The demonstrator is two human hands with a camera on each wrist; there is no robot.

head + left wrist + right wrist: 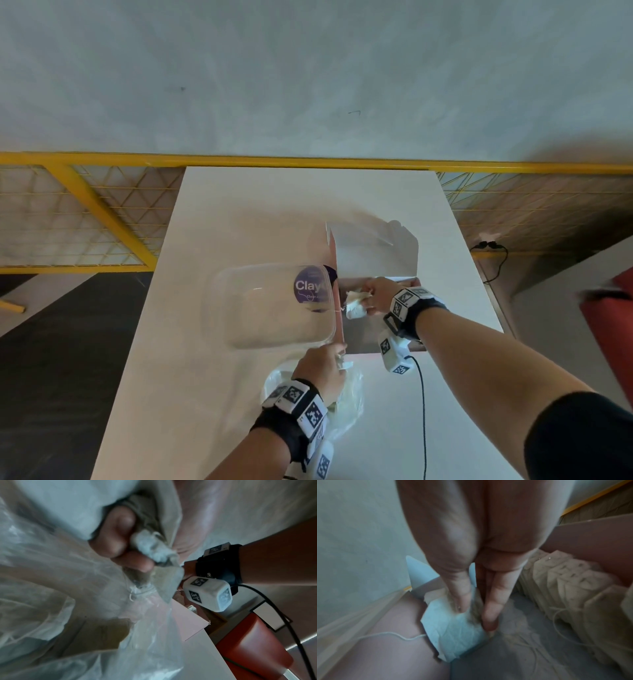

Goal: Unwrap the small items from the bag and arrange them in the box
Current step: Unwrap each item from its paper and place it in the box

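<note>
A pink cardboard box (376,253) stands open on the white table, its lid upright at the back. My right hand (371,296) (474,616) is inside it and pinches a white tea bag (354,303) (453,626) between thumb and fingers, with the bag's string trailing over the box wall. A row of several unwrapped tea bags (565,577) stands along the box's right side. Nearer to me, my left hand (329,363) (120,545) grips a crumpled white wrapper (344,365) (150,546) above the clear plastic bag (346,401) (51,588).
A clear plastic tub (274,305) with a purple round label lies just left of the box. A black cable (423,404) runs from my right wrist toward the table's near edge. A yellow mesh railing (102,212) lies behind the table and a red seat (609,329) at right.
</note>
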